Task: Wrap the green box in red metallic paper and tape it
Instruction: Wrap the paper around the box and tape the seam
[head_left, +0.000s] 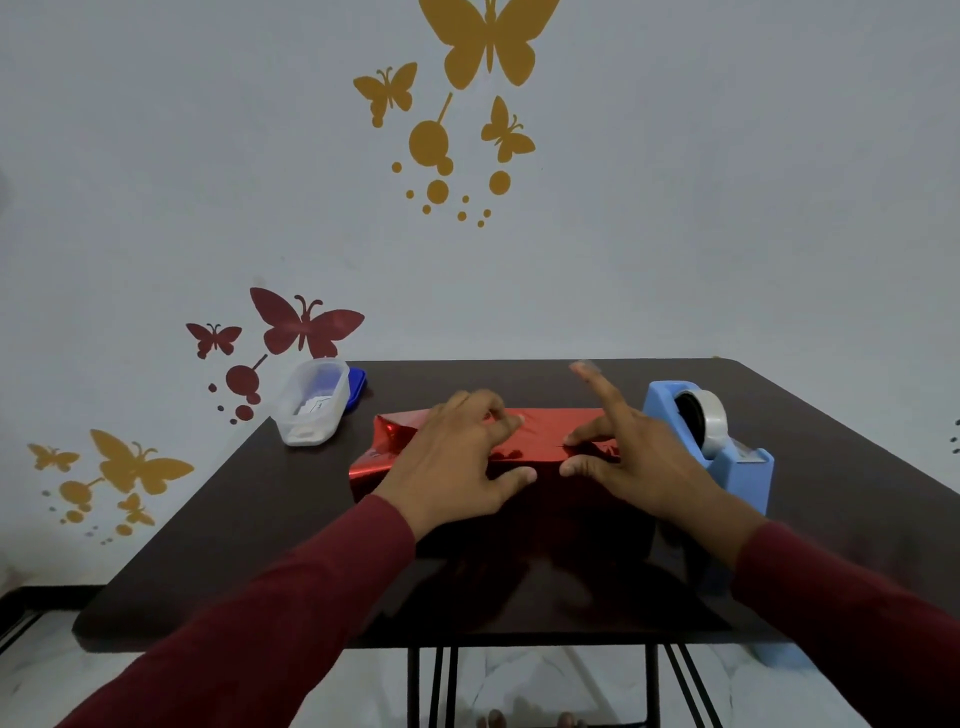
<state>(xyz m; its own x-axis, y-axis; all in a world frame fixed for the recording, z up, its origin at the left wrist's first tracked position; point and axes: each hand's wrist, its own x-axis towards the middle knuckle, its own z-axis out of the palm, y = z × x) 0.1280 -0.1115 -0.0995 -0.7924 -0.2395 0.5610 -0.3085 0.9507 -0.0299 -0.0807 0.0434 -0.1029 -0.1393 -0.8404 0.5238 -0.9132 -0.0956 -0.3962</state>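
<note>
A long box wrapped in shiny red metallic paper (498, 457) lies across the middle of a dark brown glossy table (218, 545); no green of the box shows, since the foil covers every face in view. The foil's left end (392, 428) stands loose and crumpled past the box's end.

The left hand (457, 457) rests flat on top of the wrapped box, left of its middle, fingers spread and only slightly bent, pressing the paper down, the thumb stretched along the near top edge. The right hand (623, 462) lies on the box just right of its middle. Its thumb and lower fingers touch the foil at a crease, and its index finger points up and away from the box with a small, blurred piece of clear tape (587, 366) on its tip. Both arms wear dark red long sleeves (291, 597).

Just right of the box, partly behind the right hand, stands a light blue plastic tape dispenser (737, 467) carrying a roll of clear tape. Well to the left of the box, at the table's far corner, lies a clear plastic container (311, 405) with a blue lid beneath it.
</note>
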